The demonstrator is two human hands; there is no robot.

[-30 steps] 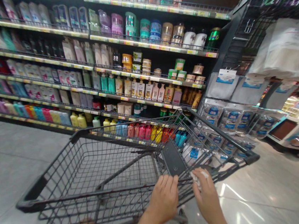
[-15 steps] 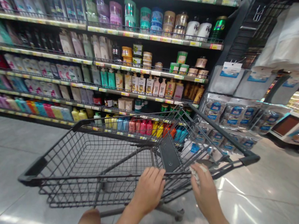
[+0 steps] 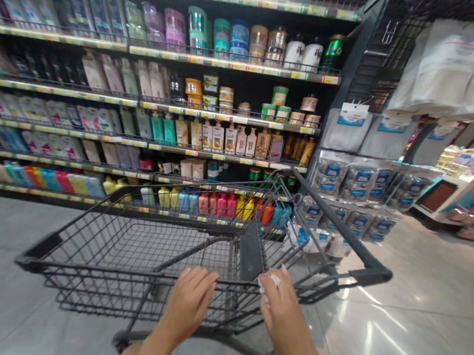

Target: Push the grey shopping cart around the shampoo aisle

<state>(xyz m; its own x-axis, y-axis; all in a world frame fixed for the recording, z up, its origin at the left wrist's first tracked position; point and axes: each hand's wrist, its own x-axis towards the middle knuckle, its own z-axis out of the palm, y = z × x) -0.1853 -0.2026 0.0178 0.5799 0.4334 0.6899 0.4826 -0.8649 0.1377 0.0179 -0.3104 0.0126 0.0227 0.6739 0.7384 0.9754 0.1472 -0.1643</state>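
Note:
A black wire shopping cart (image 3: 140, 271) stands sideways in front of me, its basket showing no goods. My left hand (image 3: 191, 295) is closed over the near side rim, fingers curled above the wire. Further right, my right hand (image 3: 279, 300) is also closed at that rim, beside the dark plastic seat panel (image 3: 250, 254). A crumpled white piece, like tissue (image 3: 275, 279), shows between the right hand's fingers. The cart's handle bar (image 3: 330, 221) lies to the right, apart from both hands. The undersides of the fingers are hidden.
Behind the cart runs a long shelf (image 3: 231, 120) of bottles and jars. Hanging packs (image 3: 332, 173) and white bagged goods (image 3: 442, 74) project at the right. A display stand (image 3: 442, 198) is beyond them. Grey tiled floor (image 3: 18, 319) surrounds the cart.
Both hands have shifted left along the cart's near rim. The cart and shelves sit slightly further left in view, and the cart's legs show at a changed angle.

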